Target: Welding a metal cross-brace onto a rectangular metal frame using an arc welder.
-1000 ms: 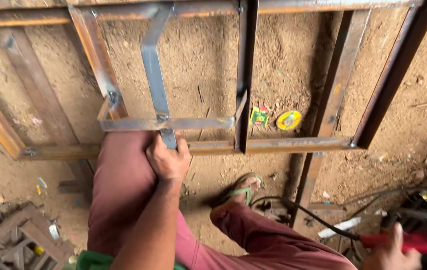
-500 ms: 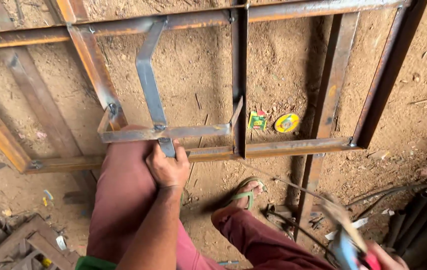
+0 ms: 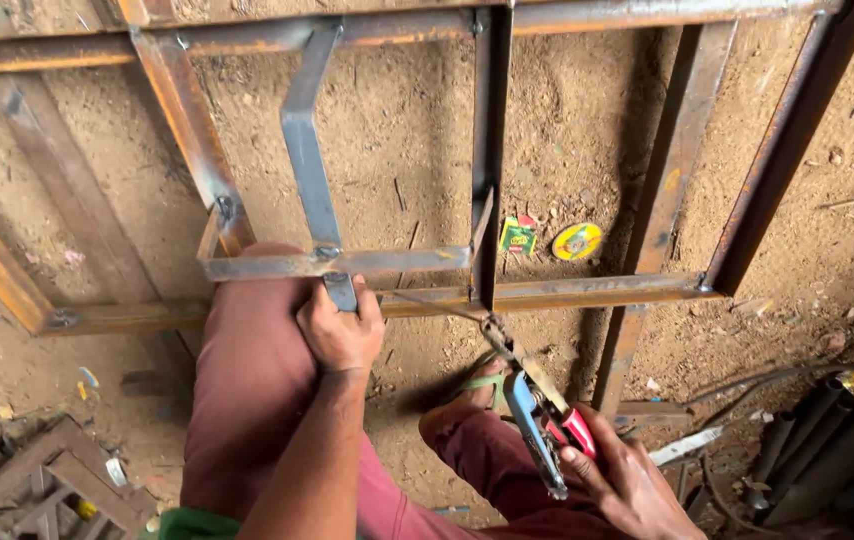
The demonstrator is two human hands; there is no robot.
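Observation:
My left hand (image 3: 342, 330) grips the lower end of a grey bent flat steel bar (image 3: 305, 150) that lies across a rusty steel frame (image 3: 567, 292) on the dirt floor. A shorter flat strip (image 3: 347, 263) crosses the bar just above my fist. My right hand (image 3: 632, 485) holds a welding electrode holder (image 3: 545, 420) with red and blue grips, low at the right. Its thin rod (image 3: 447, 305) points up-left toward the frame's lower rail near a vertical bar (image 3: 490, 150). My legs in maroon trousers (image 3: 247, 390) are under both arms.
A yellow disc (image 3: 577, 241) and a small green packet (image 3: 517, 236) lie on the dirt inside the frame. Scrap metal pieces (image 3: 57, 480) sit at the bottom left. Dark pipes and cables (image 3: 807, 450) crowd the bottom right. A sandalled foot (image 3: 482, 385) rests below the rail.
My right hand has come up from the bottom right corner, bringing the electrode holder toward the frame's lower rail. My left hand has kept its grip on the bent bar.

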